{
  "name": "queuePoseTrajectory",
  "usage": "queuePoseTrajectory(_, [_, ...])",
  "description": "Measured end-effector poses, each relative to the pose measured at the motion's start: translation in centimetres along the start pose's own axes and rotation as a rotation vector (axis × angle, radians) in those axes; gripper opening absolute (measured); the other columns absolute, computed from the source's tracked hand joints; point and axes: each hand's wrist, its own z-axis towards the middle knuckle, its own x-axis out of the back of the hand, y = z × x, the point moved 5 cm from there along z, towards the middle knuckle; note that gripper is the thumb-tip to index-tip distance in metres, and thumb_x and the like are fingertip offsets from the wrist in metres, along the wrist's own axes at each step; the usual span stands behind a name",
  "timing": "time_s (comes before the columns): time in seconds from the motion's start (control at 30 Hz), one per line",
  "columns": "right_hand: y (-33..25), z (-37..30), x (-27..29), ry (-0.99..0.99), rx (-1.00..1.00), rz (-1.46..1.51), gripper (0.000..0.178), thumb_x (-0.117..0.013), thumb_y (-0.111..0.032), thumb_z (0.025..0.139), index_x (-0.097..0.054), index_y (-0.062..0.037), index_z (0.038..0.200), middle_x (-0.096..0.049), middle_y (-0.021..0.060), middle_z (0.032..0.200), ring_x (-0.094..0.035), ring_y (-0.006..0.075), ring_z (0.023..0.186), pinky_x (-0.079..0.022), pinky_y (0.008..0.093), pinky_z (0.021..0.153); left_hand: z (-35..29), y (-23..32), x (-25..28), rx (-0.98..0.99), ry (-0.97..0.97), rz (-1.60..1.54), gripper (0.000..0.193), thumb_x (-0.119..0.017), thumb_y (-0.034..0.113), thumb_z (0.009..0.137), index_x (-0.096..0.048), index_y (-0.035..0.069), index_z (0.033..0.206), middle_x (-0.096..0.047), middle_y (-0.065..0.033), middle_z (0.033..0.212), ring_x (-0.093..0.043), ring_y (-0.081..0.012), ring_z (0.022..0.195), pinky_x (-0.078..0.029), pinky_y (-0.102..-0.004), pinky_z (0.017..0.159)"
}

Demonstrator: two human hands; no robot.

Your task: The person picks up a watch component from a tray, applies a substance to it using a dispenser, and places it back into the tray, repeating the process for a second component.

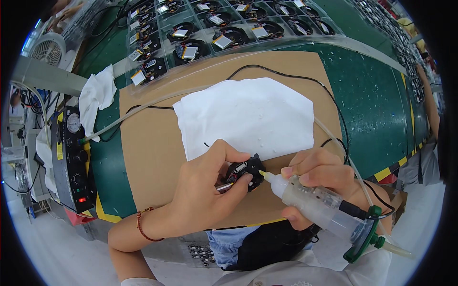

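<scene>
My left hand (210,183) pinches a small black electronic housing (244,170) between thumb and fingers, just above the brown cardboard. Part of a silvery battery pouch and thin wires show at its lower left side. My right hand (324,178) is wrapped round a translucent dispensing syringe (312,202) with a green cap (365,236) and a hose. The syringe's yellowish tip (263,173) is at the right side of the housing, touching it or very close; I cannot tell which. A folded white cloth (245,117) with small clear specks lies just beyond both hands.
A clear compartment tray (214,24) of black units with silvery batteries stands at the back. Left is a black dispenser controller (71,157) with a gauge; its hose and a black cable (291,75) cross the cardboard (148,162). A crumpled white cloth (97,97) lies beside it.
</scene>
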Motion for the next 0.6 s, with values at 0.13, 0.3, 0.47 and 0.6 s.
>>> queuePoseTrajectory(0.13, [0.06, -0.13, -0.28, 0.001, 0.002, -0.010, 0.045, -0.078, -0.022, 0.062, -0.050, -0.0007, 0.089, -0.056, 0.0117, 0.070, -0.058, 0.0215, 0.055, -0.046, 0.0272, 0.043, -0.11, -0.15, 0.08, -0.003, 0.009, 0.000, 0.024, -0.065, 0.001, 0.075, -0.050, 0.001, 0.094, -0.049, -0.0046, 0.055, -0.046, -0.0100, 0.045, -0.035, -0.0236, 0.042])
queuePoseTrajectory(0.3, [0.15, -0.16, 0.09, 0.000, -0.018, -0.025, 0.044, -0.078, -0.024, 0.061, -0.051, -0.0011, 0.087, -0.056, 0.0116, 0.070, -0.058, 0.0213, 0.055, -0.046, 0.0271, 0.043, 0.10, -0.06, 0.02, -0.011, 0.000, -0.014, 0.025, -0.065, 0.001, 0.076, -0.049, 0.001, 0.095, -0.052, -0.0058, 0.056, -0.050, -0.0103, 0.046, -0.038, -0.0232, 0.043])
queuePoseTrajectory(0.47, [0.10, -0.11, 0.17, 0.009, -0.036, -0.033, 0.044, -0.079, -0.024, 0.061, -0.051, -0.0010, 0.086, -0.056, 0.0114, 0.071, -0.058, 0.0213, 0.055, -0.046, 0.0270, 0.043, 0.03, 0.01, 0.04, -0.001, 0.000, -0.009, 0.025, -0.064, 0.001, 0.076, -0.048, 0.001, 0.095, -0.053, -0.0059, 0.057, -0.051, -0.0102, 0.046, -0.038, -0.0229, 0.043])
queuePoseTrajectory(0.6, [0.19, -0.33, -0.02, 0.057, 0.000, 0.004, 0.045, -0.078, -0.024, 0.061, -0.051, -0.0005, 0.087, -0.056, 0.0114, 0.071, -0.058, 0.0210, 0.055, -0.045, 0.0268, 0.043, -0.01, 0.04, 0.06, 0.038, -0.009, -0.006, 0.025, -0.064, 0.001, 0.076, -0.048, 0.001, 0.095, -0.053, -0.0059, 0.057, -0.051, -0.0100, 0.047, -0.038, -0.0227, 0.043])
